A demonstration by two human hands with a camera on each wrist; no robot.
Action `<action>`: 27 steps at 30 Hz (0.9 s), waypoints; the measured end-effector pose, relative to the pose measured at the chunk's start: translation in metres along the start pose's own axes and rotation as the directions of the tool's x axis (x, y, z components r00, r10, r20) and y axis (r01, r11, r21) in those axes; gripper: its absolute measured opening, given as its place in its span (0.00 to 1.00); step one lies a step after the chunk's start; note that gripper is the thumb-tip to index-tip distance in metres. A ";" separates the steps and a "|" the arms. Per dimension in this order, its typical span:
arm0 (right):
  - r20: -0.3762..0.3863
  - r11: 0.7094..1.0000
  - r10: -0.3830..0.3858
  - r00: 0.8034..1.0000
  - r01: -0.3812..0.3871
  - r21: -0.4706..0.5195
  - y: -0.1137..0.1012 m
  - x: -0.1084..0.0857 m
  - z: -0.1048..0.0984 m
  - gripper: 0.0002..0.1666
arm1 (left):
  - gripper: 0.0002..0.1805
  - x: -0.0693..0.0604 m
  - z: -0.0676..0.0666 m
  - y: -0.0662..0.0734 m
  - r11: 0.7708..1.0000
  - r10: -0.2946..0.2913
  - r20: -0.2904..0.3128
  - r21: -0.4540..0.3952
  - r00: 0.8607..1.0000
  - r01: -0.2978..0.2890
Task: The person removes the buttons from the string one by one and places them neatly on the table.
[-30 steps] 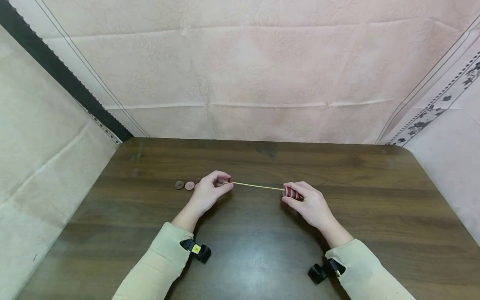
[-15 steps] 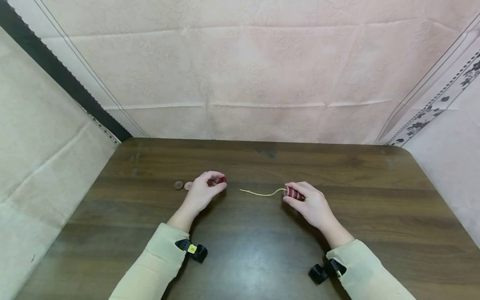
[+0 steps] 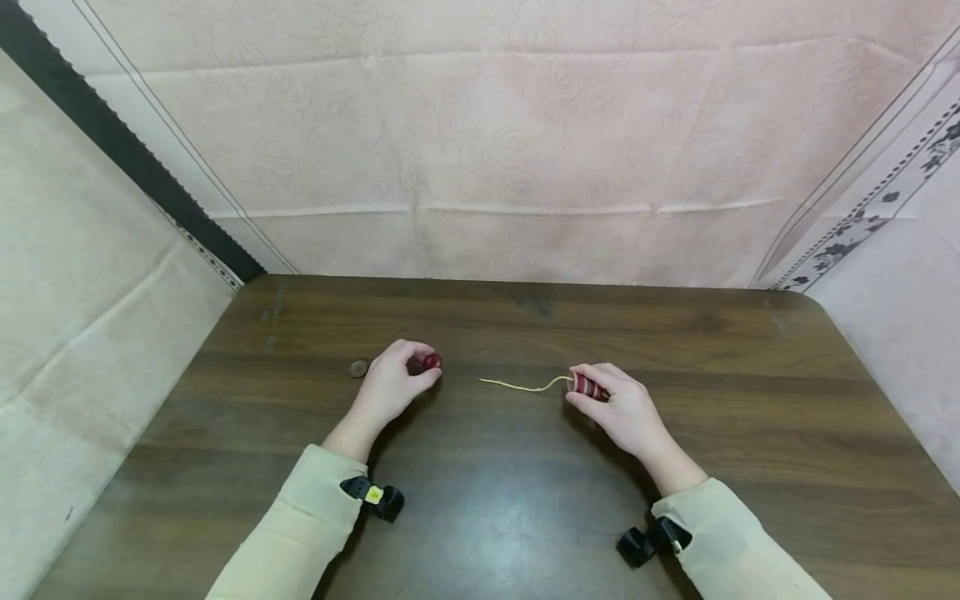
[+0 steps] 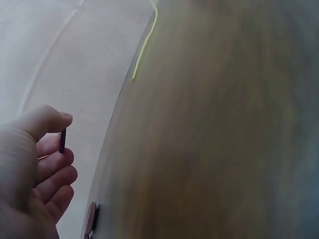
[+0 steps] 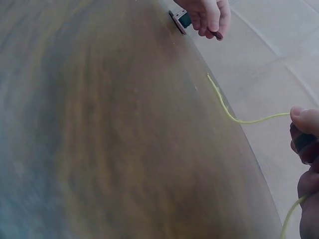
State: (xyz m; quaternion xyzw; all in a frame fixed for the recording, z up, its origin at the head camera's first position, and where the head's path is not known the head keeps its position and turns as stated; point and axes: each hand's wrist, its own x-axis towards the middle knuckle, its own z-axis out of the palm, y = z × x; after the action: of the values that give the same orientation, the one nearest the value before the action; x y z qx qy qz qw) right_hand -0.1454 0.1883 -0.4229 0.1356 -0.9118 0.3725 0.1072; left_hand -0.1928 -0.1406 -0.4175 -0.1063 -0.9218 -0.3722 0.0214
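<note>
My left hand (image 3: 392,384) pinches a dark red button (image 3: 432,361) between thumb and fingers; in the left wrist view the button (image 4: 63,141) appears edge-on. A stack of red and pink buttons (image 3: 584,386) is held in my right hand (image 3: 620,408), threaded on a yellow cord (image 3: 525,388). The cord's loose end points toward my left hand without touching it. More cord (image 5: 294,211) hangs from the other side of the stack in the right wrist view.
A brown button (image 3: 358,368) lies on the wooden table (image 3: 495,467), left of my left hand. In the left wrist view a button (image 4: 90,219) lies near that hand. Pale patterned cloth (image 3: 480,150) stands behind the table's far edge.
My left hand has let go of the cord's end and moved left with a red button, now covering the pink button. The cord has gone slack and curved. My right hand has barely moved.
</note>
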 end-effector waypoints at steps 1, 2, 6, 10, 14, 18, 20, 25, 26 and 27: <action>0.002 1.000 0.000 1.000 0.000 0.001 0.000 0.000 0.000 0.20 | 0.15 0.000 -0.002 0.000 1.000 0.002 0.009 0.016 1.000 -0.002; 0.004 1.000 -0.002 1.000 0.002 0.002 0.001 0.000 0.001 0.20 | 0.15 0.000 -0.003 -0.001 0.999 0.005 0.018 0.031 1.000 -0.006; 0.015 1.000 -0.002 1.000 0.002 0.009 0.001 0.000 0.002 0.19 | 0.13 0.000 -0.006 -0.003 0.995 0.026 0.041 0.092 0.999 -0.029; 0.025 1.000 0.001 1.000 -0.002 0.018 0.001 0.001 0.002 0.19 | 0.14 -0.001 -0.006 -0.007 0.989 0.063 0.034 0.132 0.997 -0.067; 0.036 1.000 0.005 0.999 -0.005 0.021 0.001 0.000 0.003 0.19 | 0.14 -0.002 -0.005 -0.011 0.984 0.078 0.019 0.161 0.997 -0.080; 0.041 1.000 0.008 0.999 -0.009 0.022 0.001 0.000 0.004 0.19 | 0.14 -0.003 -0.004 -0.014 0.982 0.078 0.007 0.169 0.997 -0.078; 0.039 1.000 0.007 0.999 -0.008 0.021 0.002 0.000 0.005 0.19 | 0.14 -0.003 -0.004 -0.016 0.983 0.068 0.003 0.170 0.998 -0.068; 0.042 1.000 -0.009 0.999 0.009 0.022 0.002 -0.001 0.005 0.19 | 0.15 -0.003 -0.003 -0.019 0.984 0.042 0.033 0.172 0.999 -0.047; 0.043 1.000 -0.012 0.999 0.011 0.022 0.002 -0.001 0.005 0.19 | 0.15 -0.003 -0.003 -0.019 0.984 0.037 0.045 0.172 0.998 -0.044; 0.044 1.000 -0.015 0.999 0.014 0.023 0.002 -0.001 0.005 0.19 | 0.15 -0.003 -0.003 -0.019 0.985 0.031 0.054 0.170 0.998 -0.040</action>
State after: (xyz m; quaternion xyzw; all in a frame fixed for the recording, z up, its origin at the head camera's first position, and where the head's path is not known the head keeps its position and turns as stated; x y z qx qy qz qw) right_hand -0.1455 0.1862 -0.4285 0.1517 -0.9086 0.3789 0.0884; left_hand -0.1938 -0.1568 -0.4284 -0.1300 -0.9486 -0.2883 0.0136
